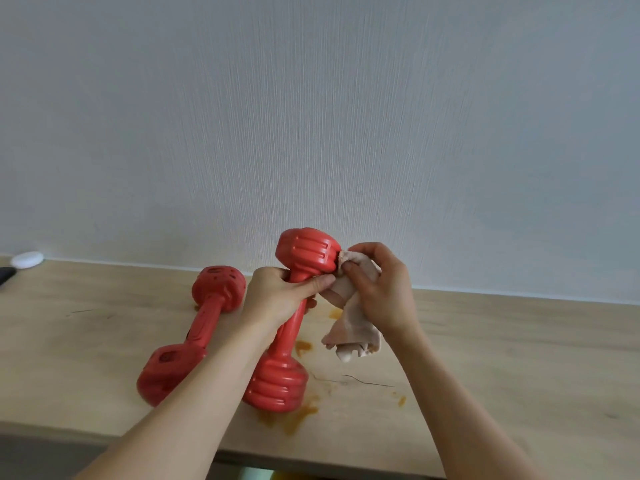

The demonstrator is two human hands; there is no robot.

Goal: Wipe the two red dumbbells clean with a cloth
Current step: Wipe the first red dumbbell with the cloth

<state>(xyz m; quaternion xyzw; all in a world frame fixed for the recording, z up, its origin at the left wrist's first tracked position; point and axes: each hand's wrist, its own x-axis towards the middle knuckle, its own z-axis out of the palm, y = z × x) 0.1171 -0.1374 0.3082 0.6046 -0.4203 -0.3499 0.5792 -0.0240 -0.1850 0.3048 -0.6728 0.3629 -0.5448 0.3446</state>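
One red dumbbell (304,252) stands tilted on its lower head on the wooden table (502,358). My left hand (277,296) grips its handle just under the upper head. My right hand (381,285) holds a beige cloth (353,332) bunched against the right side of that upper head; the cloth's loose end hangs below my hand. The second red dumbbell (194,327) lies flat on the table to the left, with dark spots on its heads, partly hidden by my left forearm.
Orange-brown stains (294,414) mark the table around the standing dumbbell's base. A white oval object (27,259) lies at the far left by the wall. The light wall (346,133) rises right behind the table. The table's front edge runs along the bottom.
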